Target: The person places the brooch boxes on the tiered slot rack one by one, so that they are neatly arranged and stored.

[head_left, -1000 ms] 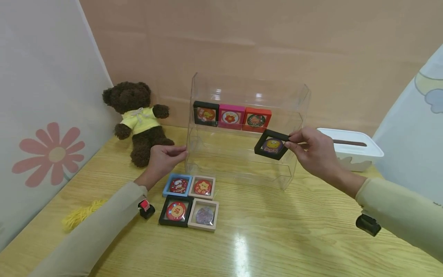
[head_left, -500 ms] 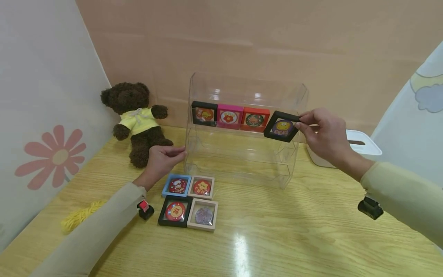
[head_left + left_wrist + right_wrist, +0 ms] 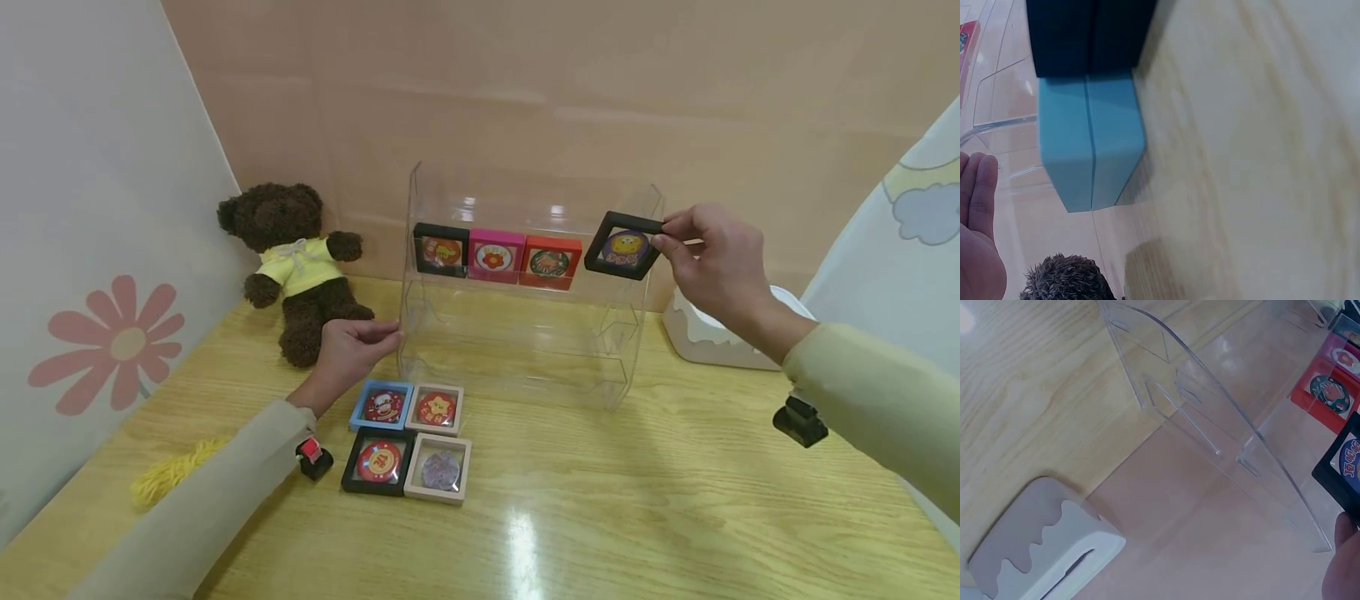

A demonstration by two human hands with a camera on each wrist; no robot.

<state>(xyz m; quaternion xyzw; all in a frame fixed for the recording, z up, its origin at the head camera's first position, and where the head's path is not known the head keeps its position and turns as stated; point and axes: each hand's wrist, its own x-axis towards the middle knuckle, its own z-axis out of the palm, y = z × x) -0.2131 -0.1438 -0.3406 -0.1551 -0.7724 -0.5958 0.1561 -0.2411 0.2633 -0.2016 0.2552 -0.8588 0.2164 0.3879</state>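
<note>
My right hand (image 3: 716, 258) pinches a black square display frame (image 3: 624, 246) by its right side, with a purple and yellow round badge inside. The tilted frame is at the upper right tier of a clear tiered display stand (image 3: 525, 333). Along that tier stand a black frame (image 3: 441, 249), a pink frame (image 3: 496, 254) and a red frame (image 3: 551, 262). My left hand (image 3: 348, 354) pinches the stand's left side edge. In the right wrist view the held frame (image 3: 1340, 469) shows partly, in front of the stand's right part.
Two stacked-looking rows of frames lie before the stand: blue (image 3: 381, 406), beige with a star badge (image 3: 436, 409), black (image 3: 378, 461) and beige with a grey badge (image 3: 438, 469). A teddy bear (image 3: 300, 267), yellow yarn (image 3: 176, 475) and a tissue box (image 3: 697, 333) stand around.
My right hand has lifted the black frame up and to the right, from in front of the lower tiers to the upper tier's right end. The left hand stays at the stand's side.
</note>
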